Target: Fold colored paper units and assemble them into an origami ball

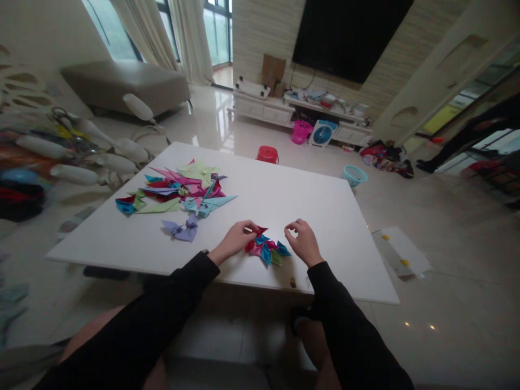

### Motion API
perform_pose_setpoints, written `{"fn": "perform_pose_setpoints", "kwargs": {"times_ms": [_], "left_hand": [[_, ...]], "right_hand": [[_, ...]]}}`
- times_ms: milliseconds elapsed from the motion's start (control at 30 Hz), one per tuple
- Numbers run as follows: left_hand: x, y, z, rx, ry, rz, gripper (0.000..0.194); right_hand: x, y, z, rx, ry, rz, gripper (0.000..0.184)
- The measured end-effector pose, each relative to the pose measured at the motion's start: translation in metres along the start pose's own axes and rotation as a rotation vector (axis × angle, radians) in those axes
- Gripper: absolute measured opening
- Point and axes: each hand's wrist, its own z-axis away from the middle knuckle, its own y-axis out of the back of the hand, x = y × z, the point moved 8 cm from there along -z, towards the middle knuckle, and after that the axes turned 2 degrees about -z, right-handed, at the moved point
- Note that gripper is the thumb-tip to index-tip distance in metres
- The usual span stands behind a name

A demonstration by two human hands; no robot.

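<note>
My left hand (238, 238) is closed, its fingertips pinching the edge of a red origami paper piece (262, 231). That piece belongs to a small cluster of folded paper (266, 252) in blue, pink, red and green, lying near the table's front edge. Just right of the cluster, my right hand (304, 244) is raised with thumb and forefinger curled into a pinch. Anything between those fingers is too thin or small to make out. Left of my left hand lies a light purple origami piece (184, 229). Beyond it spreads a larger pile of origami (199, 187) in several colours.
The white table (300, 189) has a tiny dark object (293, 282) at its front edge. A red bucket (267, 154) and a light blue basket (354, 175) stand past its far side. On the floor at right lies a white board (400, 252). White lamp arms (116, 157) crowd the left.
</note>
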Motion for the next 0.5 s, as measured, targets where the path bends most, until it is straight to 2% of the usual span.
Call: {"fn": "perform_pose_setpoints", "kwargs": {"times_ms": [133, 267, 367, 500], "left_hand": [[-0.005, 0.001, -0.010, -0.048, -0.018, -0.080, 0.018], [-0.008, 0.001, -0.008, -0.055, -0.020, -0.128, 0.019], [-0.005, -0.002, -0.002, -0.068, -0.031, -0.163, 0.020], [-0.003, -0.010, 0.004, -0.104, -0.047, -0.238, 0.019]], "right_hand": [[-0.034, -0.001, -0.001, 0.043, 0.251, -0.111, 0.010], [-0.060, -0.020, 0.002, -0.062, 0.409, -0.114, 0.014], [-0.069, -0.034, 0.007, -0.128, 0.452, -0.086, 0.017], [-0.071, -0.045, 0.012, -0.143, 0.449, -0.045, 0.017]]}}
